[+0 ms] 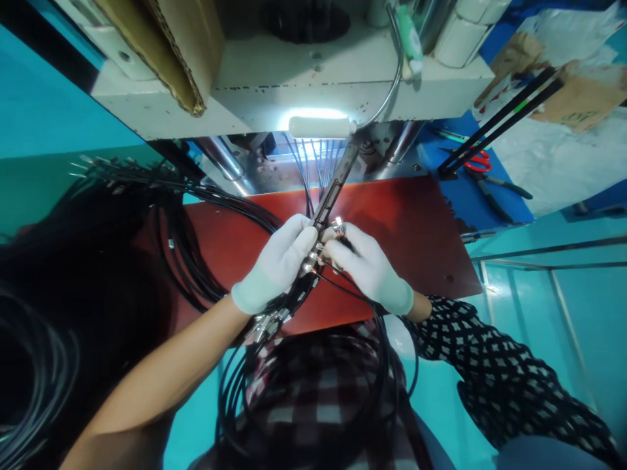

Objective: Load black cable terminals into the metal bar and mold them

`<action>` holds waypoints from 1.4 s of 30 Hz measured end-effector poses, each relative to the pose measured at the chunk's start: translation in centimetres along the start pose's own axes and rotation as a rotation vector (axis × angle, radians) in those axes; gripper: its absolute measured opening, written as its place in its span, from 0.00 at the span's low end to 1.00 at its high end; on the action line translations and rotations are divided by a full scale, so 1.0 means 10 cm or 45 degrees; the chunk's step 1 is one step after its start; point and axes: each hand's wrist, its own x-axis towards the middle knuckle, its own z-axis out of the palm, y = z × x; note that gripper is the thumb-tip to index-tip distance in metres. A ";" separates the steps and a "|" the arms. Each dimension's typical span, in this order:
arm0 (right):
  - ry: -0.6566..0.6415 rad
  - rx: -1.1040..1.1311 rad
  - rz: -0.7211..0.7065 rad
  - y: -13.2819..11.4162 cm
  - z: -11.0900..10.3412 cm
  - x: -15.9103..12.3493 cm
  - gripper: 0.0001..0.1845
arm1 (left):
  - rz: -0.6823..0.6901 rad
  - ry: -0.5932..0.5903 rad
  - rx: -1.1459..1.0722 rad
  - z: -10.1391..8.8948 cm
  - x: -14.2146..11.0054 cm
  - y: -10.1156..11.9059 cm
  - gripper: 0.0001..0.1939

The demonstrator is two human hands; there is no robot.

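Observation:
My left hand (277, 264), in a white glove, is closed around the lower end of a long, slotted metal bar (334, 192). The bar slants up to the right toward the machine. Just right of it, my right hand (369, 264), also gloved, has its fingers curled around black cables with shiny metal connectors (337, 225). More connector ends (313, 258) show between the two hands, close to the bar. Which of them my right fingertips pinch is partly hidden. Below my hands, a bundle of black cables (386, 352) loops over my lap.
A red-brown board (411, 235) lies under my hands before a pale press (343, 91) with a lit lamp (321, 127). Thin cables (313, 163) run into the press. A large cable pile (98, 215) lies left. Pliers (490, 189) rest on the blue surface (441, 156) at right.

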 end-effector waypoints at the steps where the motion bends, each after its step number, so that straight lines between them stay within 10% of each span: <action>1: 0.042 0.038 0.029 -0.01 0.00 -0.01 0.09 | -0.022 -0.020 -0.071 -0.01 0.01 0.01 0.16; 31: -0.044 0.194 0.204 -0.01 -0.22 0.02 0.11 | -0.082 -0.190 -0.411 -0.08 0.06 -0.10 0.16; 42: -0.334 0.051 0.268 -0.14 -0.32 0.06 0.14 | -0.046 -0.155 -0.294 -0.08 0.05 -0.07 0.17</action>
